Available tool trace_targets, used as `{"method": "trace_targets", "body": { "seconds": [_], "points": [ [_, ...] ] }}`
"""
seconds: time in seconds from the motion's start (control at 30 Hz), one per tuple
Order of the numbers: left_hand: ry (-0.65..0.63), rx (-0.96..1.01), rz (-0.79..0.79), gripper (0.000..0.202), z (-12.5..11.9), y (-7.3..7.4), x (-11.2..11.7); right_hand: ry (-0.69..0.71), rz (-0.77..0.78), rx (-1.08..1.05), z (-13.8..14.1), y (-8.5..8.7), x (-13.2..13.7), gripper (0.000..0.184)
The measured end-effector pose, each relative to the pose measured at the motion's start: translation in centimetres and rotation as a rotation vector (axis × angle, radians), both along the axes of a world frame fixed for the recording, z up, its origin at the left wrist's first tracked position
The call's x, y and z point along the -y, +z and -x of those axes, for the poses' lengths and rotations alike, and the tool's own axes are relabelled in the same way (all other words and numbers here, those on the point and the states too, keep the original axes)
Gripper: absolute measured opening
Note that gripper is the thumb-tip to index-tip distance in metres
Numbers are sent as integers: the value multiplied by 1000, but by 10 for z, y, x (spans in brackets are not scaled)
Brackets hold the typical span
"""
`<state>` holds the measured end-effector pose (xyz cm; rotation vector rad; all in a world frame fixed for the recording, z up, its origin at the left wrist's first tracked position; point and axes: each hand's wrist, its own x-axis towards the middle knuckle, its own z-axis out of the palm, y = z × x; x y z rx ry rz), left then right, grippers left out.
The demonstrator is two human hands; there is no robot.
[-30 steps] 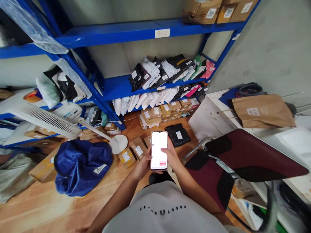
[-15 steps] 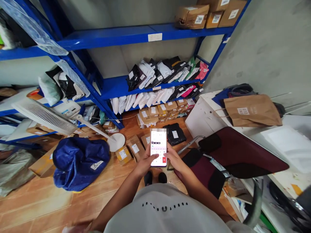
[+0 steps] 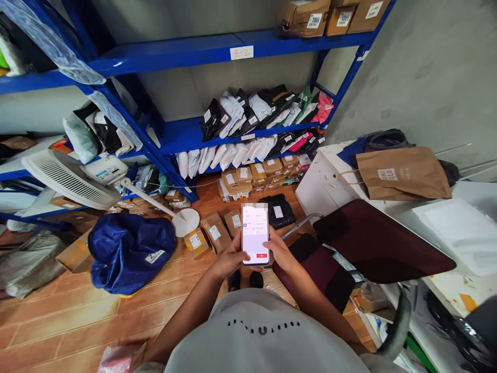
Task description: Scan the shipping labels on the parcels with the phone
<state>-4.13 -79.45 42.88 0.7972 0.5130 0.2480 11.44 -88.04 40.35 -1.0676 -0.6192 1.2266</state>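
Note:
A lit smartphone (image 3: 255, 235) is held upright in front of my body, gripped from both sides. My left hand (image 3: 232, 257) wraps its left edge, the thumb low over the screen. My right hand (image 3: 278, 248) wraps the right edge, its thumb at the screen's side. The fingers behind the phone are hidden. On the screen is a pale page with a red button near the bottom; the small text cannot be read. Just beyond the phone a black plastic parcel (image 3: 283, 211) with a white label lies on the floor.
Blue shelving (image 3: 186, 129) ahead carries bagged parcels and cardboard boxes (image 3: 236, 181). A white fan (image 3: 77, 178) and a blue sack (image 3: 132, 254) stand left. On the right are a dark red chair (image 3: 380, 241) and a white desk (image 3: 322, 181) bearing a brown paper bag (image 3: 404, 173).
The phone screen has switched from a keypad to a page with a red button at the bottom. My right thumb has moved up and outward, the left thumb lower. The fan head has turned.

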Motion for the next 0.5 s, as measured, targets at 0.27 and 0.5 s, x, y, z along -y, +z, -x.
{"method": "trace_targets", "body": {
  "seconds": [0.27, 0.5],
  "points": [
    [40, 46, 114, 107, -12, -5, 4, -8, -23, 46, -13, -6, 3, 38],
    [111, -59, 124, 102, -11, -33, 5, 237, -5, 316, -42, -86, -1, 71]
  ]
}}
